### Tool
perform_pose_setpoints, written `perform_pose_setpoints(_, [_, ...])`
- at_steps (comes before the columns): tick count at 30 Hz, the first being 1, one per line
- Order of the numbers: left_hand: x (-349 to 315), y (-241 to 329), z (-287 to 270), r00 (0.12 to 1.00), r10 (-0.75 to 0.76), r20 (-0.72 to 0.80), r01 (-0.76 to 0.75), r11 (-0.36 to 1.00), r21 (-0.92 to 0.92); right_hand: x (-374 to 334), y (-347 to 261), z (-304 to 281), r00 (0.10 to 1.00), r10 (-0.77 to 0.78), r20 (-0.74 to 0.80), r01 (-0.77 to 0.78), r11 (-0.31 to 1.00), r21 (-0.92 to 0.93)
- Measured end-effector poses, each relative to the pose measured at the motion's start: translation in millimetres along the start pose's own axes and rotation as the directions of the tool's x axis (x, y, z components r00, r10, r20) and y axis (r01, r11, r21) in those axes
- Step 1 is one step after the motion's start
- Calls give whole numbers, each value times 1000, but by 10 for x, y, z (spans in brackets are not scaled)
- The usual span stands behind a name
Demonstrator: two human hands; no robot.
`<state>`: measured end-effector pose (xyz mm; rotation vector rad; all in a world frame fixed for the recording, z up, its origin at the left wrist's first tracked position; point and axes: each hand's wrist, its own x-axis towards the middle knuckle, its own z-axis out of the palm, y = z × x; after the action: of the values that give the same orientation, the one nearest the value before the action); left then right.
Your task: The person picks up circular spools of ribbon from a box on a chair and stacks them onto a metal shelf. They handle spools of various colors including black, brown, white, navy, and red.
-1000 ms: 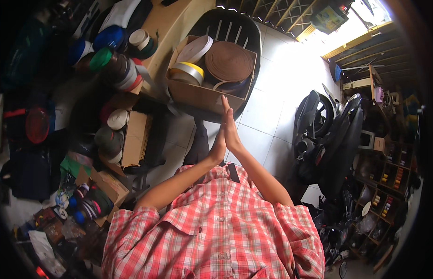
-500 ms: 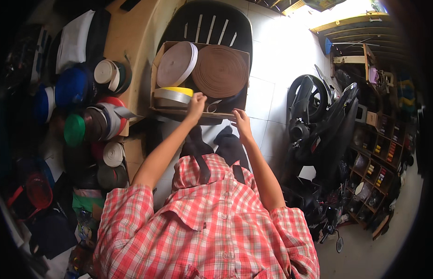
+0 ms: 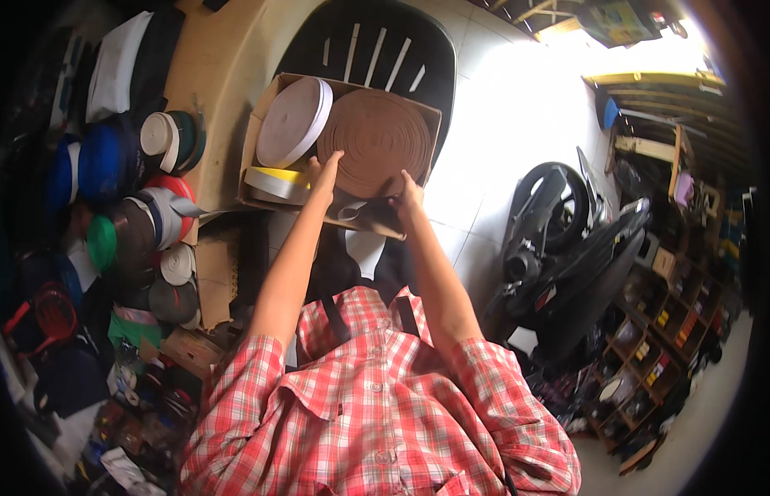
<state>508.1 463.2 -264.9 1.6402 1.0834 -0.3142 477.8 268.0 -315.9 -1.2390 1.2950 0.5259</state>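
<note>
A shallow cardboard box (image 3: pixel 246 153) rests on a black chair seat (image 3: pixel 319 33) with slots in its back. Inside lies a large coiled roll of brown webbing (image 3: pixel 375 136), flat side up. My left hand (image 3: pixel 325 176) grips its near left edge, thumb lying on top and the other fingers mostly hidden. At the near right edge, my right hand (image 3: pixel 408 196) takes hold with its thumb against the coil. Left of the brown roll leans a pale lilac-white roll of webbing (image 3: pixel 290 124). A silver-and-yellow tape roll (image 3: pixel 277 184) sits below it, and a small light loop of strip (image 3: pixel 349 212) lies near the front.
A wooden table (image 3: pixel 220 66) stands to the left. Beside it are stacked webbing rolls, including a green roll (image 3: pixel 101 242) and a cream roll (image 3: pixel 157 132). A motorcycle (image 3: pixel 559 240) stands on the right, near a compartmented wooden shelf (image 3: pixel 650 355) of small spools. White tiles (image 3: pixel 476 157) cover the floor.
My left hand has left the silver-and-yellow roll for the brown roll's edge. My right hand has moved from the box's front rim to the brown roll. The view has shifted slightly.
</note>
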Motion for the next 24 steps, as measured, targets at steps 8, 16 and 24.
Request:
perform_pose_setpoints(8, [-151,-318,184,983,-16,-185,-12,989,-149,-258,-417,102,985,148,-85,-145,989,40])
perform_pose_setpoints(16, [-596,-114,196,974,173,-144,-184,981,-68,-4,-802,-501,910,92,404,-69,995,-71])
perform_pose_setpoints(24, [-1392,-482,665,991,41,-125,-108,801,-589,-411,-1248,-955,653,-262,710,238,962,137])
